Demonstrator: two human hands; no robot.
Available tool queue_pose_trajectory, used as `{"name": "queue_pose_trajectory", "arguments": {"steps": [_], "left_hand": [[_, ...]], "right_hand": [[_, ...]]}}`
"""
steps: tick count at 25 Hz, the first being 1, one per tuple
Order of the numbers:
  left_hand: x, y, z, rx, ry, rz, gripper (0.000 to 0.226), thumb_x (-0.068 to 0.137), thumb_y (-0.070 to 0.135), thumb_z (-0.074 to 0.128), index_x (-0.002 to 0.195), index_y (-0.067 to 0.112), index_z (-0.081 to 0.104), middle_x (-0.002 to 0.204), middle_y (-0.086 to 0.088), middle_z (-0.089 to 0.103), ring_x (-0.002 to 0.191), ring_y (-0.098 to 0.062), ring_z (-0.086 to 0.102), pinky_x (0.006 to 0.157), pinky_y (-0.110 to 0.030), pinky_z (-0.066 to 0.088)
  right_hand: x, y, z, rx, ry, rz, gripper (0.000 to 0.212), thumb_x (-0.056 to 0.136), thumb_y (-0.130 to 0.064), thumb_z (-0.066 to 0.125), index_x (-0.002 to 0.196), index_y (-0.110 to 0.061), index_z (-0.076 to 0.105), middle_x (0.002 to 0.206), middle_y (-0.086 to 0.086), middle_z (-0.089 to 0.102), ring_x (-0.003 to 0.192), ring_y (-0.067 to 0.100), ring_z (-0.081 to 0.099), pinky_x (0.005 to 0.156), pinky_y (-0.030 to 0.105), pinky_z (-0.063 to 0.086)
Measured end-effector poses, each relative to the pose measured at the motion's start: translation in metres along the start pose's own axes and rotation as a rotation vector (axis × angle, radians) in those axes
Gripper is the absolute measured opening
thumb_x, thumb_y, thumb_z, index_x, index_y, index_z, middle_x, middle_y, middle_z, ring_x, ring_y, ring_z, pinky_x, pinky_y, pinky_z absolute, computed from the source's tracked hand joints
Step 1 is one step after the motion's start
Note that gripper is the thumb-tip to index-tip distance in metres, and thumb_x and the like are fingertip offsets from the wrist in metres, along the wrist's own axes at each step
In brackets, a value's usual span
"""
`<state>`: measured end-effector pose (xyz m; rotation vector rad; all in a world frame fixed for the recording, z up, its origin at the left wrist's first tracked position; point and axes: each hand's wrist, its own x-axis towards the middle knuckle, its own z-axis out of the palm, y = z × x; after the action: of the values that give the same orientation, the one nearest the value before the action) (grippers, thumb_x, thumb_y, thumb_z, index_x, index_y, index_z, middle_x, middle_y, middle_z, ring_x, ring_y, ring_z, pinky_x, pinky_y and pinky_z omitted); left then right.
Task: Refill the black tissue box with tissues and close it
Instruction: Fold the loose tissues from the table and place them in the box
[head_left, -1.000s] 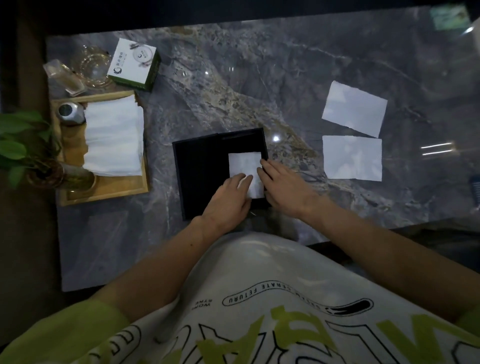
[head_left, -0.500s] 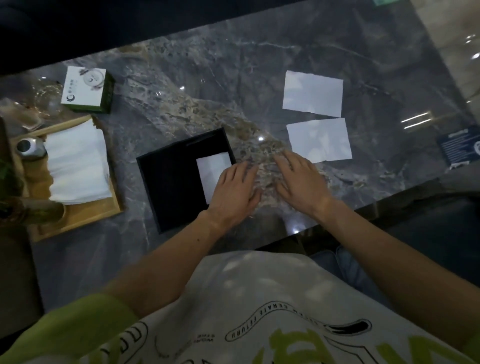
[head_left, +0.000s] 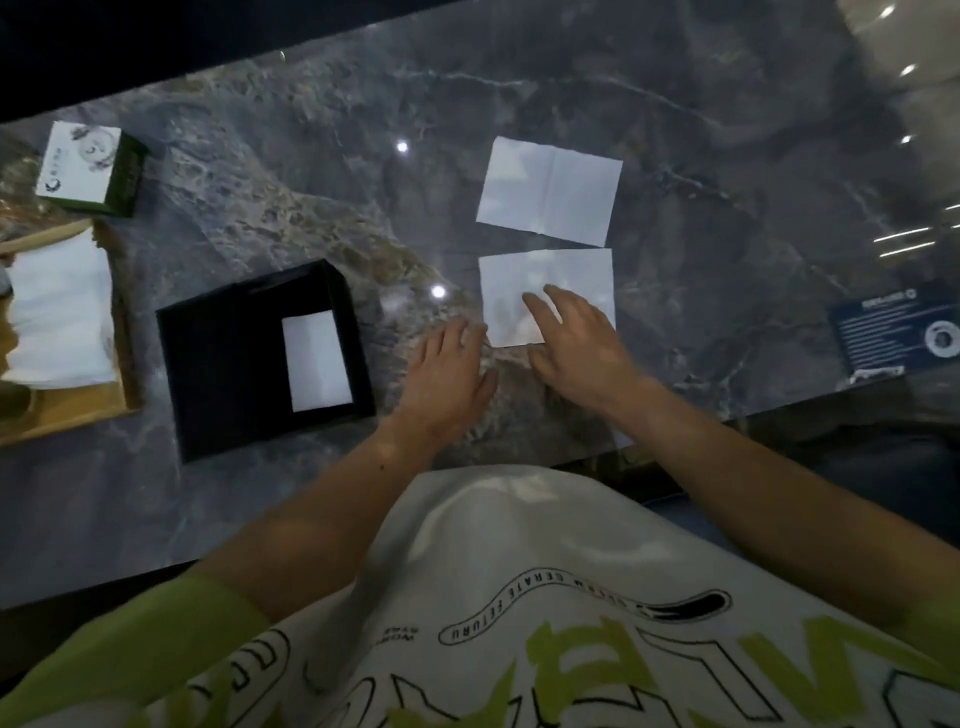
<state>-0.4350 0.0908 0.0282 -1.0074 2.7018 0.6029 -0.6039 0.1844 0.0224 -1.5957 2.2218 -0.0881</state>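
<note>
The open black tissue box (head_left: 228, 364) lies on the marble table, left of centre, with one folded white tissue (head_left: 317, 361) inside against its right wall. Two flat white tissues lie to the right: a near tissue (head_left: 519, 291) and a far tissue (head_left: 550, 189). My right hand (head_left: 576, 345) is spread with straight fingers over the near tissue's lower right part. My left hand (head_left: 449, 376) lies flat over the table between the box and that tissue, fingertips close to its left edge. Neither hand holds anything.
A wooden tray (head_left: 124, 374) at the left edge carries a stack of white tissues (head_left: 60, 317). A green and white carton (head_left: 93, 169) stands at the far left. A dark blue card (head_left: 893, 338) lies near the right edge. The table's front edge runs just before my body.
Both hands left the tissue in the box and moved right across the table. My right hand now lies on the near loose tissue. The view has swung to the right.
</note>
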Motion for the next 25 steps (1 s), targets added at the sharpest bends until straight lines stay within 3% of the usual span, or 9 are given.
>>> {"name": "queue_pose_trajectory", "arguments": {"steps": [5,9,18,25], "left_hand": [[0.019,0.022,0.01,-0.023,0.01,-0.098,0.056,0.095,0.04,0.044,0.144,0.015,0.033,0.147,-0.013,0.037,0.134,-0.033,0.037,0.112,-0.047,0.029],[0.036,0.034,0.015,-0.119,0.026,-0.205,0.059,0.093,0.043,0.049,0.142,0.014,0.036,0.142,-0.013,0.041,0.128,-0.033,0.042,0.107,-0.046,0.036],[0.082,0.072,0.046,-0.433,0.098,-0.47,0.071,0.08,0.045,0.072,0.136,0.012,0.042,0.14,-0.012,0.042,0.127,-0.029,0.043,0.107,-0.038,0.04],[0.101,0.089,0.059,-0.517,0.202,-0.638,0.051,0.074,0.042,0.077,0.11,0.012,0.057,0.121,-0.008,0.048,0.111,-0.025,0.049,0.096,-0.035,0.046]], "right_hand": [[0.009,0.043,-0.008,0.033,-0.039,0.062,0.06,0.099,-0.037,0.045,0.151,-0.018,0.024,0.159,0.012,0.023,0.144,0.032,0.027,0.117,0.044,0.025],[0.025,0.067,-0.012,0.036,-0.132,0.049,0.062,0.1,-0.037,0.042,0.153,-0.016,0.019,0.161,0.011,0.02,0.146,0.032,0.024,0.117,0.044,0.024],[0.085,0.091,-0.021,0.051,-0.143,-0.081,0.052,0.098,-0.025,0.05,0.145,-0.012,0.034,0.149,0.011,0.04,0.134,0.032,0.042,0.11,0.044,0.036],[0.12,0.096,-0.019,-0.069,-0.183,-0.325,0.043,0.094,-0.01,0.053,0.136,-0.019,0.051,0.134,0.016,0.049,0.123,0.034,0.047,0.097,0.045,0.045]]}}
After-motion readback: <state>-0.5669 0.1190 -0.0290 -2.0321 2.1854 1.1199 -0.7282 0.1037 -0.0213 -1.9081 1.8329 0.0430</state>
